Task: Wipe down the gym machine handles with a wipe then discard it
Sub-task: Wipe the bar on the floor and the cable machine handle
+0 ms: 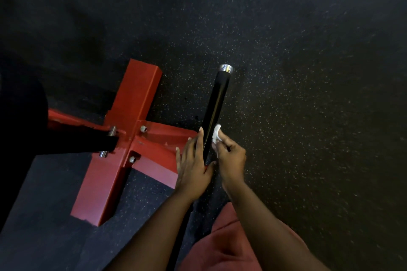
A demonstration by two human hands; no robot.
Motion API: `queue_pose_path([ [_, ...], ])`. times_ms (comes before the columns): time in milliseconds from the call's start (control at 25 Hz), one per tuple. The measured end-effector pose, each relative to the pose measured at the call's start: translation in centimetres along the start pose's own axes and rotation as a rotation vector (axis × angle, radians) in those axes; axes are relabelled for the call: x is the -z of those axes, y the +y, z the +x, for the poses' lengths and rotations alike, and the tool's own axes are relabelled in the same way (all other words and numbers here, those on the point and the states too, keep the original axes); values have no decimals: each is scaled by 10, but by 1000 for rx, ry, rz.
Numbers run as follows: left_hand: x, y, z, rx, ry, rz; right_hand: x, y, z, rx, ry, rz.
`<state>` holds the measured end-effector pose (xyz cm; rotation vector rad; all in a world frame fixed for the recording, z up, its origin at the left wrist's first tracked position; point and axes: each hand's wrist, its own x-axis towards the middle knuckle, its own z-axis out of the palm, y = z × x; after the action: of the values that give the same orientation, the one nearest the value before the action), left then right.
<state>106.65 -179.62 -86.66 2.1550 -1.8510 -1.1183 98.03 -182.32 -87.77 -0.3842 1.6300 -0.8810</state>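
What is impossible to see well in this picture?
1. Head view: the lower end of the handle, hidden behind the left hand and right hand.
2. Head view: most of the wipe, covered by the right hand's fingers.
3. Head view: whatever is left of the red frame, cut by the picture's edge and lost in shadow.

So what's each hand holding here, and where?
The right hand pinches the white wipe by its lower end, against the black handle. The left hand grips nothing; its straight fingers lie along the handle.
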Motion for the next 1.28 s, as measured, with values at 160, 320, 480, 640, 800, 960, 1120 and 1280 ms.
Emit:
queue_pose_path([
  [160, 1, 0, 1, 7, 3, -10, 23, -4, -12, 98, -114, -215],
  [320, 2, -1, 0, 16, -13, 17, 19, -61, 19, 884, -207, -725],
  [480, 1, 1, 1, 41, -27, 48, -15, -98, 49, 1213, -737, -1513],
  [640, 1, 2, 1, 49, -28, 49, -12, -109, 65, 1443, -919, -1887],
  [800, 3, 2, 1, 41, -37, 17, -14, -148, 92, 1401, -774, -1946],
  [960, 10, 10, 4, 51, -54, -100, 3, -141, 94, 1364, -741, -1855],
  [1120, 15, 41, 62, 24, 138, -162, 7, -144, 103, 1456, -714, -1692],
  [1280, 14, 68, 118, 39, 184, -121, -3, -168, 137, 1162, -352, -1514],
])
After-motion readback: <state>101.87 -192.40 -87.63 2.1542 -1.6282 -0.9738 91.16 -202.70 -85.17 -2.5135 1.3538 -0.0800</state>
